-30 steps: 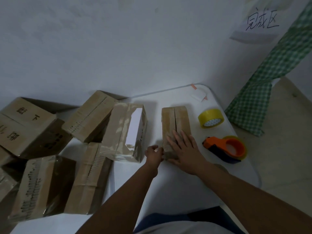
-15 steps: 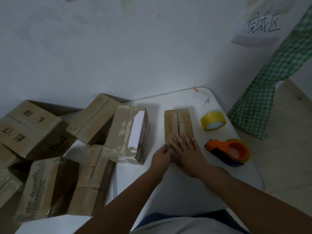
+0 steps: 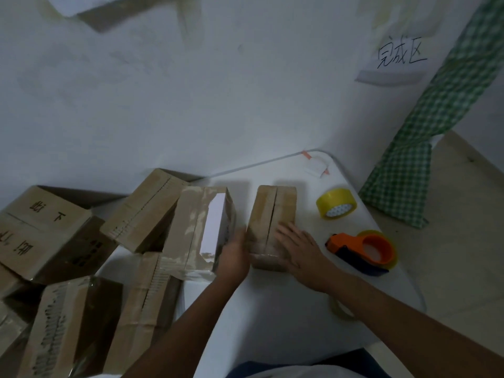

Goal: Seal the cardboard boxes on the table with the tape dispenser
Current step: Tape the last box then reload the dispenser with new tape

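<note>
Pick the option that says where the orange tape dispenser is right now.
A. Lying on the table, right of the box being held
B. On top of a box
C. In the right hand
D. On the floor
A: the orange tape dispenser lies untouched on the table, right of the box that both hands touch.

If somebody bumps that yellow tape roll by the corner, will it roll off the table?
Probably not. The yellow tape roll seems to lie flat, so it would likely slide. It looks hollow, probably light, and the table edge is close.

Left hand (image 3: pixel 234 255) fingers hidden behind box (image 3: pixel 272 222).
</note>
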Available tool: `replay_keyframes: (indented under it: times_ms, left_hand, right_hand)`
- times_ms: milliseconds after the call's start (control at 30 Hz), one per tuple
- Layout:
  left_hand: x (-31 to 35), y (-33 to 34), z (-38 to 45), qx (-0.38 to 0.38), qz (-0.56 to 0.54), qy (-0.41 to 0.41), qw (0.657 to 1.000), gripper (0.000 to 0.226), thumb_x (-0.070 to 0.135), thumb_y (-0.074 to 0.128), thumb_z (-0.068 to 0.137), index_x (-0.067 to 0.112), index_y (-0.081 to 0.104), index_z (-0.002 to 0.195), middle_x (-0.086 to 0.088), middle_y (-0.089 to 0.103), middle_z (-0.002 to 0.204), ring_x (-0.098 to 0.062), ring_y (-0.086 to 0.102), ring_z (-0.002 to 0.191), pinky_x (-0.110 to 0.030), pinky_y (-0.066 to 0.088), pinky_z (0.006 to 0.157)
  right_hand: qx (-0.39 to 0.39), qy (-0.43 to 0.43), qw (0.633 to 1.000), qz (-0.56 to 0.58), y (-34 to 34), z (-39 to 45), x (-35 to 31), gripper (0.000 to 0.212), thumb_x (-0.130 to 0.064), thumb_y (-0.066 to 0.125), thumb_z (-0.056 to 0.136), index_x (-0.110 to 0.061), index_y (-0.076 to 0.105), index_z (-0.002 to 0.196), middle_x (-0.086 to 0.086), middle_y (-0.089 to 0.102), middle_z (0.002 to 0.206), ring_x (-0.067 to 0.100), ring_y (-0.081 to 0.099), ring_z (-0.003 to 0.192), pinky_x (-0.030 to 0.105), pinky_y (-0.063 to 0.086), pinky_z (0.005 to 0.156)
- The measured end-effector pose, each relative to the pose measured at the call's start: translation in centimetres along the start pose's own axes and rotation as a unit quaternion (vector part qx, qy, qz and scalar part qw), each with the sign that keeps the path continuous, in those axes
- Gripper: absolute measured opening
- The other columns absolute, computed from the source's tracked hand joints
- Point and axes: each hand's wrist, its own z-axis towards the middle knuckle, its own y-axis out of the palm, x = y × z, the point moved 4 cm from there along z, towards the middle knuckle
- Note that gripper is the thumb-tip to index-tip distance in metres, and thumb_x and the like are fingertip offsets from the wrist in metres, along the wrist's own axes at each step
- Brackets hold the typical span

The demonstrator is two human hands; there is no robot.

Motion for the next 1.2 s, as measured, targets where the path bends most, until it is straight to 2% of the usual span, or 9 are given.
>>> replay_keyframes:
  times_ms: [67,133,267,433,567,767,867,1033,1200]
  left_hand:
    - [1.0,-0.1,0.7,0.024,0.101,0.092,0.990,0.060,0.013,0.051,0.100,0.011,0.026,0.154,-0.020,0.028,0.158,-0.034,0.030,0.145,-0.044,0.029,0.118]
    - [2.5,1.1,0.8,-0.013,0.132,0.149,0.980,0.066,0.040,0.044,0.100,0.017,0.019,0.157,-0.016,0.013,0.163,-0.034,0.016,0.150,-0.050,0.017,0.121]
    - [3.1,3.3,0.7,-0.128,0.237,0.148,0.952,0.085,0.061,0.045,0.095,0.028,-0.003,0.158,-0.004,-0.021,0.163,-0.034,-0.014,0.150,-0.048,-0.006,0.120]
    - [3.2,2.3,1.0,-0.164,0.236,0.129,0.949,0.077,0.054,0.048,0.097,0.030,0.008,0.158,0.004,-0.021,0.163,-0.033,-0.016,0.150,-0.053,-0.003,0.120]
    - [2.7,1.5,1.5,-0.186,0.212,0.126,0.951,0.072,0.049,0.049,0.098,0.034,0.011,0.157,0.006,-0.021,0.163,-0.031,-0.011,0.151,-0.059,0.006,0.120]
    - [3.1,1.8,1.5,-0.167,0.172,0.124,0.963,0.067,0.055,0.044,0.098,0.031,0.019,0.156,0.006,-0.008,0.166,-0.026,0.003,0.152,-0.055,0.012,0.121]
    - [3.5,1.9,1.1,-0.164,0.198,0.102,0.961,0.073,0.063,0.039,0.096,0.034,0.011,0.157,0.007,-0.014,0.165,-0.027,-0.009,0.152,-0.054,-0.003,0.121]
    - [4.8,3.1,0.7,-0.152,0.272,0.073,0.947,0.107,0.084,0.028,0.075,0.022,0.000,0.158,-0.003,-0.020,0.163,-0.032,-0.021,0.149,-0.056,-0.011,0.119]
    - [4.7,2.4,4.4,-0.148,0.282,0.081,0.944,0.099,0.063,0.051,0.090,0.019,-0.005,0.158,-0.006,-0.023,0.162,-0.032,-0.022,0.148,-0.055,-0.010,0.119]
  right_hand:
    - [0.130,0.080,0.981,0.117,-2.0,0.1,1.4,0.050,-0.023,0.047,0.099,-0.012,0.036,0.146,0.005,0.031,0.155,0.019,0.025,0.143,0.030,0.021,0.115]
    - [0.210,0.193,0.936,0.207,-3.6,0.5,3.3,0.042,-0.015,0.050,0.099,-0.007,0.043,0.140,0.010,0.044,0.145,0.024,0.040,0.135,0.028,0.030,0.106]
    - [0.160,0.303,0.885,0.314,-5.0,3.3,5.3,0.043,-0.017,0.047,0.100,-0.012,0.039,0.142,0.007,0.041,0.147,0.025,0.043,0.131,0.026,0.035,0.093]
    - [0.114,0.361,0.833,0.404,-5.0,6.7,7.3,0.059,-0.024,0.048,0.100,-0.022,0.021,0.153,0.003,0.025,0.158,0.025,0.031,0.140,0.030,0.034,0.098]
    - [0.100,0.338,0.859,0.371,-4.9,8.1,8.5,0.052,-0.026,0.054,0.098,-0.019,0.037,0.147,0.004,0.039,0.151,0.024,0.042,0.133,0.036,0.040,0.105]
    - [0.085,0.303,0.906,0.283,-5.1,9.1,9.4,0.055,-0.025,0.068,0.089,-0.017,0.047,0.139,0.013,0.046,0.134,0.028,0.051,0.116,0.034,0.047,0.091]
    - [0.110,0.305,0.887,0.328,-4.8,8.8,9.5,0.048,-0.017,0.066,0.090,-0.013,0.051,0.136,0.012,0.054,0.132,0.025,0.054,0.113,0.031,0.047,0.087]
    - [0.151,0.331,0.853,0.375,-4.0,8.5,9.6,0.051,-0.014,0.059,0.095,-0.012,0.043,0.143,0.010,0.052,0.140,0.024,0.052,0.123,0.041,0.047,0.101]
    - [0.089,0.333,0.861,0.374,-5.4,9.4,9.4,0.061,-0.032,0.056,0.097,-0.020,0.029,0.150,0.006,0.039,0.151,0.026,0.043,0.133,0.038,0.040,0.106]
